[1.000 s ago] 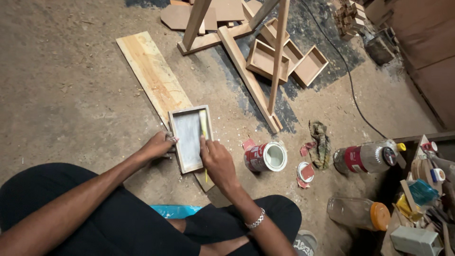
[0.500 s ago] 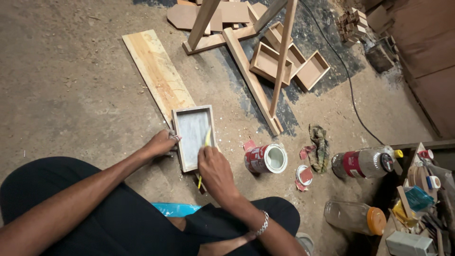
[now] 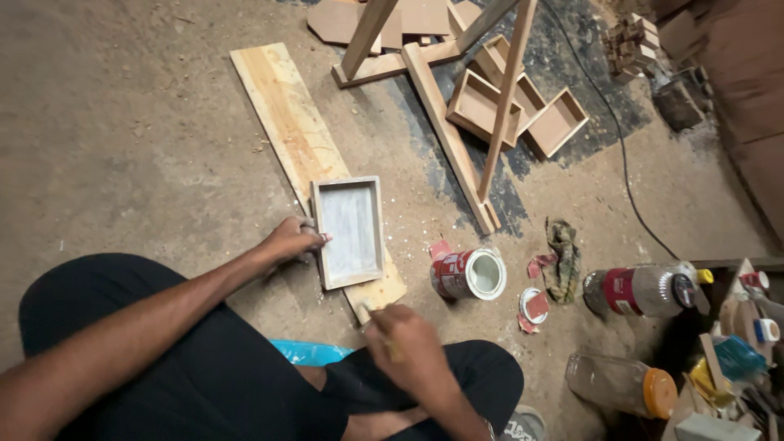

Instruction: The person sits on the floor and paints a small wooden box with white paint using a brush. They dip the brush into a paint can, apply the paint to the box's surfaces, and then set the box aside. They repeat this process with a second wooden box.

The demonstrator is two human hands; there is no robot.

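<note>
The tray [image 3: 349,231] lies on the plank [image 3: 286,122] on the floor [image 3: 122,122]; the open can [image 3: 467,274] sits right of it, bottles [image 3: 645,290] farther right.
</note>
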